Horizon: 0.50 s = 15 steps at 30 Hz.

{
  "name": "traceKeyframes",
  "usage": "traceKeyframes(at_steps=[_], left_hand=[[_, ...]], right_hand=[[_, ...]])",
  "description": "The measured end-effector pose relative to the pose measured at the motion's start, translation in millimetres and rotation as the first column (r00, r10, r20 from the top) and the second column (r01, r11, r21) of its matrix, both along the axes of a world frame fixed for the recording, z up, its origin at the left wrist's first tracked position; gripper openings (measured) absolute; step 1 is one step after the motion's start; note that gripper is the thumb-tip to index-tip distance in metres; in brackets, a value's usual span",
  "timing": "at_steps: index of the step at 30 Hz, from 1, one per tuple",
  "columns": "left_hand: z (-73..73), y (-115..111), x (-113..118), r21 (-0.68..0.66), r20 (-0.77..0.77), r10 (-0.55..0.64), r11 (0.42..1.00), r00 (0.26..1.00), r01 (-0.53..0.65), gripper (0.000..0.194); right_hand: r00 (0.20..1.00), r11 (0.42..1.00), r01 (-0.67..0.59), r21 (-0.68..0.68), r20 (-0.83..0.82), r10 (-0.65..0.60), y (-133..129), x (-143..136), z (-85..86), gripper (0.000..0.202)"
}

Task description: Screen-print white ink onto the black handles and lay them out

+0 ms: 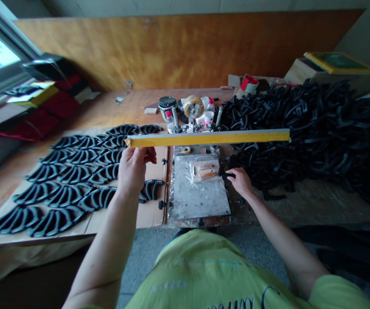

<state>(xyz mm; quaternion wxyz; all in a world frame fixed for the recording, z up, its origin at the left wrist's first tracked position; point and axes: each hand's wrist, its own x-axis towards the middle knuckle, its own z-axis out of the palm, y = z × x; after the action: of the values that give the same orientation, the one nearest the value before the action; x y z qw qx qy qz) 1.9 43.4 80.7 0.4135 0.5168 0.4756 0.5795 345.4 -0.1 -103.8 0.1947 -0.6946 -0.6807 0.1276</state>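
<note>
In the right hand point(243, 183), fingertips point(235, 171) pinch a black piece point(228, 175).

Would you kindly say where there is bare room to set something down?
The table is mostly bare between the red box and the jar, behind the rows of black parts. The metal plate is bare in front of the wrapped block. The black heap crowds the right, the rows the left.
</note>
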Motion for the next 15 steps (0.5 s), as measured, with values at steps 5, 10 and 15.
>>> traceKeyframes(at_steps=[5,10,15], left_hand=[[-0.1,0,2,-0.001,-0.035,0.01,1.0,0.999,-0.01,0.024],[2.2,-3,3,0.003,-0.028,-0.005,1.0,1.0,0.005,0.029],[3.4,-3,4,0.016,-0.043,0.017,1.0,0.999,-0.017,0.033]], right_hand=[[0.946,0.938,-0.313,0.148,-0.041,0.322,38,-68,10.7,0.024],[0.928,0.925,-0.373,0.065,0.04,0.371,50,-87,-0.5,0.026],[0.925,0.922,-0.377,0.092,0.089,0.369,46,-83,-6.8,0.028]])
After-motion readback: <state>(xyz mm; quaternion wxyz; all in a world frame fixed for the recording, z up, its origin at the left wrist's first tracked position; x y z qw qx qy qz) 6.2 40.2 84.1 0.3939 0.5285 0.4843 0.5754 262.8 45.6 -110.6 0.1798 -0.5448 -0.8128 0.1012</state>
